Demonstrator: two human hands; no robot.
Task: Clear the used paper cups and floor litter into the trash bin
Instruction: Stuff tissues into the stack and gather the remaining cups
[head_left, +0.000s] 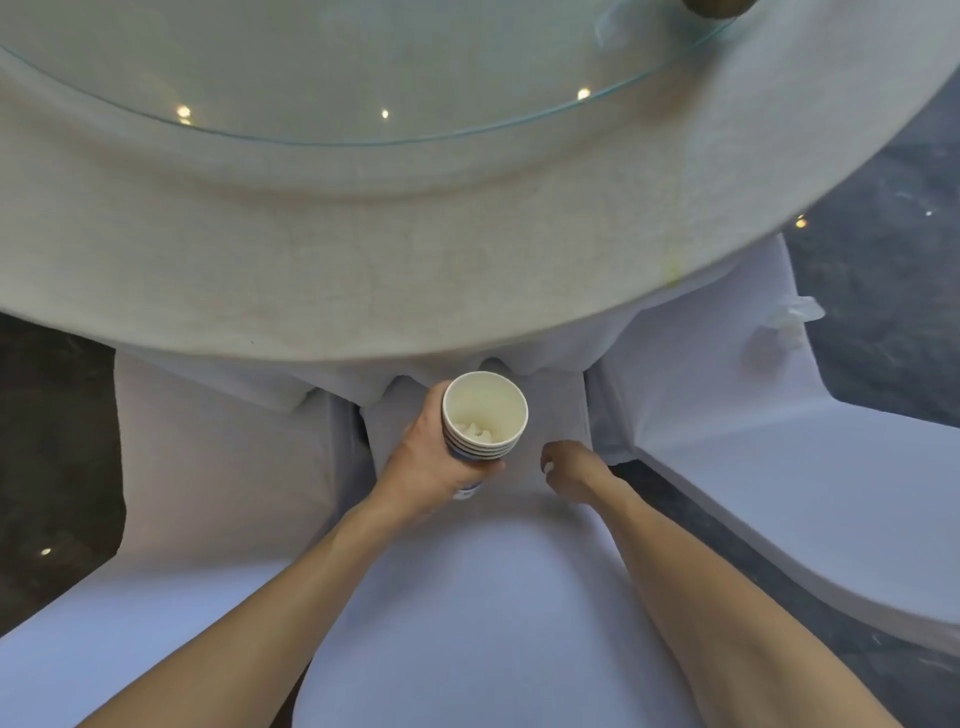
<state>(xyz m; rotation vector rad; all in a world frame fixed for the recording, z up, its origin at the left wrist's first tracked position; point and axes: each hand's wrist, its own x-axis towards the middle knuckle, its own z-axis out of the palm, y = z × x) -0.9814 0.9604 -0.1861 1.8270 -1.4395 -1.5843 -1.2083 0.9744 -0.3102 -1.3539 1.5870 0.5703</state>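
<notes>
My left hand (434, 457) grips a stack of several nested white paper cups (485, 415), held upright over a white-covered chair seat (467, 597). The top cup holds a bit of crumpled white paper at its bottom. My right hand (571, 467) hovers just right of the stack with fingers curled downward, and a small white scrap shows at its fingertips. A crumpled white tissue or plastic piece (789, 317) lies on the neighbouring chair at the right. No trash bin is in view.
A round table with a beige cloth (363, 270) and a glass turntable (337, 67) fills the upper view. White-covered chairs stand at left (208, 467) and right (805, 493). Dark floor (883, 291) shows between them.
</notes>
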